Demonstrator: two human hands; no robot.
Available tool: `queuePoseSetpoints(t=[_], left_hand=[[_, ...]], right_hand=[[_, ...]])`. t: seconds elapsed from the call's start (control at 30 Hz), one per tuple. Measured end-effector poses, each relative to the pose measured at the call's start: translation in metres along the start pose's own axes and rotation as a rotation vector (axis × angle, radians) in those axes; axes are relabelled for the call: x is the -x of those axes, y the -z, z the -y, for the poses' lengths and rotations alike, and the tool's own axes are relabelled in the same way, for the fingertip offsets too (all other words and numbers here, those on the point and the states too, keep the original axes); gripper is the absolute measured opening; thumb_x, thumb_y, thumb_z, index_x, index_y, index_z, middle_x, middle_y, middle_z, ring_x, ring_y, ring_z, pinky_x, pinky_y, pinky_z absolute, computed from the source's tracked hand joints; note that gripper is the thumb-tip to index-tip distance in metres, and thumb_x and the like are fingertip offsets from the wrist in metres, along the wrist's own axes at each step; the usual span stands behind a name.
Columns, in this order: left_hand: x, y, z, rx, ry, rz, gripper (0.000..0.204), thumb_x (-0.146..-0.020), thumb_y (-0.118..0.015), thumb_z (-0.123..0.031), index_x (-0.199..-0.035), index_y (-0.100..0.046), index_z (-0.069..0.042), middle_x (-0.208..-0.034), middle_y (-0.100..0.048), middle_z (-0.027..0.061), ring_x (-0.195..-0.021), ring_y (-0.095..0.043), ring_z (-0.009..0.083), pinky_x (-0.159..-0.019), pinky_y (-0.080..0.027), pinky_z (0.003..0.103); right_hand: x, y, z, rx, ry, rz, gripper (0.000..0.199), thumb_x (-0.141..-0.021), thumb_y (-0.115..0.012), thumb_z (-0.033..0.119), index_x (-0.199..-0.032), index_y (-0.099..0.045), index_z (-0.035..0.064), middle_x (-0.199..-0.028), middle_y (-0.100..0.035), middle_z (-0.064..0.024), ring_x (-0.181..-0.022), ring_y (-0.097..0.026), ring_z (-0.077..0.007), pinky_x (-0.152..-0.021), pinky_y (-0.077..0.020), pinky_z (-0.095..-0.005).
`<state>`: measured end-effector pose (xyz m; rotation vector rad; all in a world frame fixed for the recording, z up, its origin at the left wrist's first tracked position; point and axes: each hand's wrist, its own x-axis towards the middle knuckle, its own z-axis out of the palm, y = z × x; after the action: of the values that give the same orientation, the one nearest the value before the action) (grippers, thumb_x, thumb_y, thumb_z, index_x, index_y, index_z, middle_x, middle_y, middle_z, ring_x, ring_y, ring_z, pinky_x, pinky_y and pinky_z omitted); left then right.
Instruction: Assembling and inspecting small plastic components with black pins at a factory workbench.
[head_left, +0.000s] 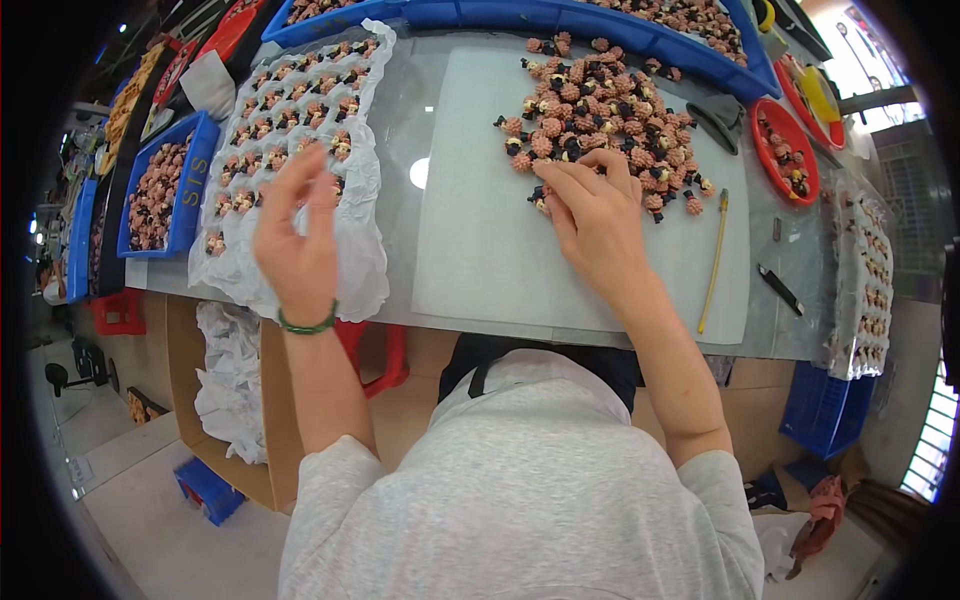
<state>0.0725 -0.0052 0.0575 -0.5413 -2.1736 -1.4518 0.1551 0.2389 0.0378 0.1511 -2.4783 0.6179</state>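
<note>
My right hand is at the near left edge of a loose heap of small figurines with knobbly pink heads and dark bodies. Its fingers curl in around a figurine there, partly hidden by the fingertips. Over on the left, my left hand hovers above a tray lined with crumpled white sheeting, slightly smeared by motion. Its thumb and fingers are stretched up and apart, with nothing visible between them. Rows of the same figurines lie in the tray's hollows beyond that hand. A green bracelet circles my left wrist.
The heap lies on a white sheet. A yellow stick, a black-handled knife and a red dish lie to the right. Blue bins hold more figurines at left and far side. Another filled tray stands far right.
</note>
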Motion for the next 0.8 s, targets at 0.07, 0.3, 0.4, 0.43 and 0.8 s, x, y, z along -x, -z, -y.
queuePoseSetpoints(t=[0.07, 0.3, 0.4, 0.43, 0.8], left_hand=[[0.016, -0.029, -0.012, 0.105, -0.021, 0.167, 0.020, -0.081, -0.058, -0.003, -0.100, -0.062, -0.002, -0.097, -0.062, 0.0075, -0.082, -0.056, 0.0122, -0.071, -0.044, 0.023], [0.047, -0.077, -0.036, 0.443, 0.175, 0.456, 0.024, -0.076, -0.064, -0.006, -0.100, -0.063, -0.003, -0.086, -0.058, 0.0047, -0.076, -0.053, 0.0131, -0.066, -0.043, 0.024], [0.049, -0.086, -0.035, 0.534, 0.135, 0.571, 0.031, -0.075, -0.067, -0.010, -0.104, -0.062, -0.004, -0.088, -0.056, 0.0055, -0.079, -0.052, 0.0135, -0.064, -0.043, 0.024], [0.049, -0.087, -0.035, 0.584, 0.153, 0.675, 0.030, -0.075, -0.067, -0.010, -0.104, -0.062, -0.004, -0.087, -0.056, 0.0052, -0.077, -0.052, 0.0130, -0.065, -0.043, 0.023], [0.071, -0.096, -0.035, 1.063, 0.795, 0.523, 0.028, -0.079, -0.062, -0.001, -0.106, -0.057, 0.003, -0.097, -0.060, 0.0067, -0.087, -0.056, 0.0113, -0.078, -0.047, 0.025]], right_hand=[[0.000, -0.002, -0.006, 0.095, 0.058, 0.011, 0.028, -0.070, -0.063, -0.001, -0.097, -0.062, 0.0077, -0.089, -0.061, -0.0061, -0.084, -0.053, -0.0233, -0.074, -0.0420, -0.0305], [0.021, 0.020, 0.013, -0.978, -0.479, 0.137, 0.031, -0.082, -0.058, 0.004, -0.112, -0.053, 0.0030, -0.097, -0.058, -0.0082, -0.080, -0.056, -0.0128, -0.067, -0.0466, -0.0230], [0.024, 0.022, 0.015, -1.201, -0.690, 0.146, 0.032, -0.084, -0.057, 0.008, -0.114, -0.050, -0.0001, -0.099, -0.055, -0.0070, -0.077, -0.055, -0.0095, -0.063, -0.0459, -0.0216], [0.026, 0.021, 0.013, -1.182, -0.755, 0.093, 0.031, -0.084, -0.058, 0.009, -0.113, -0.050, -0.0001, -0.098, -0.055, -0.0065, -0.075, -0.054, -0.0089, -0.061, -0.0450, -0.0208], [0.054, 0.002, 0.028, -1.286, -0.858, -0.003, 0.023, -0.085, -0.056, 0.010, -0.105, -0.053, -0.0019, -0.091, -0.059, -0.0103, -0.072, -0.058, -0.0132, -0.060, -0.0478, -0.0232]])
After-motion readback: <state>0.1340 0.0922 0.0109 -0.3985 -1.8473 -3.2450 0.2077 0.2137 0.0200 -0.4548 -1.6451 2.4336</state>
